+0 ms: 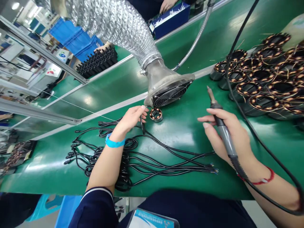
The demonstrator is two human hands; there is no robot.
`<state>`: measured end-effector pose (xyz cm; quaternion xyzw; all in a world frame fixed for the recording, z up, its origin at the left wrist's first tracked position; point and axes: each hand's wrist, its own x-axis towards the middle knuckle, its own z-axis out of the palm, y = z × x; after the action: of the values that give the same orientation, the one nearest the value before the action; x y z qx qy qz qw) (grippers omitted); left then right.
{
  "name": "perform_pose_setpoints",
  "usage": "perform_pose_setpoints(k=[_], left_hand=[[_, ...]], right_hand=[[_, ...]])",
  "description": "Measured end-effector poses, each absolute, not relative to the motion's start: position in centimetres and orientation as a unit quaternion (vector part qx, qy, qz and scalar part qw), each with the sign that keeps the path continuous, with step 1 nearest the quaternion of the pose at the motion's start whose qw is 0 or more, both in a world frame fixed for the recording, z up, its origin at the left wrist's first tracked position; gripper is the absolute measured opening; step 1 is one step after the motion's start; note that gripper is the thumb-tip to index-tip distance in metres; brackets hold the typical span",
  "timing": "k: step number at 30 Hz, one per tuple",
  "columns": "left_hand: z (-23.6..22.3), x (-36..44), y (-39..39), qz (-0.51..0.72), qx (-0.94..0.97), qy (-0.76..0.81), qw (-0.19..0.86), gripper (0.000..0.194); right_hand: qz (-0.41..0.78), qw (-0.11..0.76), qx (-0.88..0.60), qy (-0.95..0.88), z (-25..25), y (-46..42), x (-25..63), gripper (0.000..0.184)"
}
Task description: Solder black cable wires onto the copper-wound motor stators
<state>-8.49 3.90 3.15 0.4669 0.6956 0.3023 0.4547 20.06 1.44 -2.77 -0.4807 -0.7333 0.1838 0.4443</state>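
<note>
My left hand (130, 118) pinches the end of a black cable (142, 124) just left of a small copper-wound stator (156, 114) on the green bench. A blue band circles that wrist. My right hand (225, 133) grips a soldering iron (217, 109) like a pen, tip pointing up and away, its black cord trailing over my forearm. A bundle of black cables (142, 158) with stripped ends lies between my arms.
A fume extractor fan (169, 93) on a silver flexible duct (118, 22) hangs just behind the stator. Several wound stators (261, 79) crowd the right. A black parts tray (97, 61) and blue bins (71, 36) sit beyond; another person's hand (167, 4) shows at top.
</note>
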Motion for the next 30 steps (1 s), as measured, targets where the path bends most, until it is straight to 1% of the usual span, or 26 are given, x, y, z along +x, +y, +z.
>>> perform_pose_setpoints(k=[2, 4, 7, 9, 11, 13, 16, 18, 19, 21, 23, 24, 27, 29, 30], left_hand=[[3.9, -10.8, 4.0, 0.248, 0.508, 0.680, 0.467, 0.044], [4.9, -12.7, 3.9, 0.153, 0.574, 0.634, 0.494, 0.049], [5.8, -14.0, 3.9, 0.014, 0.661, 0.552, 0.508, 0.041], [5.7, -14.1, 4.1, -0.024, 0.688, 0.516, 0.509, 0.032], [5.3, -14.0, 4.4, -0.035, 0.697, 0.495, 0.517, 0.020], [5.2, -14.1, 4.4, -0.037, 0.689, 0.497, 0.526, 0.019], [6.4, -14.4, 3.8, -0.008, 0.663, 0.553, 0.504, 0.026], [7.8, -14.4, 2.9, 0.043, 0.649, 0.580, 0.490, 0.035], [8.4, -14.1, 2.5, 0.075, 0.642, 0.574, 0.503, 0.041], [9.1, -12.6, 1.6, 0.122, 0.620, 0.531, 0.565, 0.052], [8.7, -9.9, 0.9, 0.116, 0.614, 0.491, 0.607, 0.058], [8.2, -8.3, 0.7, 0.100, 0.628, 0.488, 0.598, 0.057], [5.6, -3.2, 0.0, 0.062, 0.696, 0.508, 0.504, 0.045], [3.7, -0.7, -0.5, 0.046, 0.729, 0.506, 0.459, 0.040], [2.8, 0.2, -0.8, 0.040, 0.739, 0.500, 0.449, 0.039]], right_hand=[[0.183, 0.448, -0.477, -0.734, -2.7, 1.5, 20.2, 0.035], [0.179, 0.451, -0.461, -0.743, -2.5, 1.6, 20.2, 0.033], [0.174, 0.447, -0.443, -0.757, -2.3, 1.6, 20.2, 0.031], [0.172, 0.446, -0.441, -0.760, -2.2, 1.6, 20.2, 0.031], [0.169, 0.448, -0.441, -0.760, -2.2, 1.7, 20.2, 0.031], [0.158, 0.455, -0.432, -0.763, -2.3, 1.7, 20.2, 0.032], [0.121, 0.455, -0.401, -0.786, -2.1, 1.9, 20.3, 0.034], [0.070, 0.445, -0.371, -0.812, -1.6, 1.9, 20.4, 0.031], [0.044, 0.435, -0.360, -0.824, -1.2, 1.8, 20.6, 0.029], [-0.006, 0.400, -0.348, -0.848, -0.3, 1.4, 21.3, 0.024], [-0.042, 0.354, -0.344, -0.869, 0.7, 0.7, 22.7, 0.023], [-0.058, 0.330, -0.341, -0.878, 1.1, 0.2, 23.7, 0.025], [-0.096, 0.274, -0.344, -0.893, 1.7, -1.1, 27.8, 0.035], [-0.141, 0.248, -0.371, -0.884, 1.7, -1.1, 30.5, 0.035], [-0.170, 0.222, -0.396, -0.875, 1.6, -0.7, 31.6, 0.036]])
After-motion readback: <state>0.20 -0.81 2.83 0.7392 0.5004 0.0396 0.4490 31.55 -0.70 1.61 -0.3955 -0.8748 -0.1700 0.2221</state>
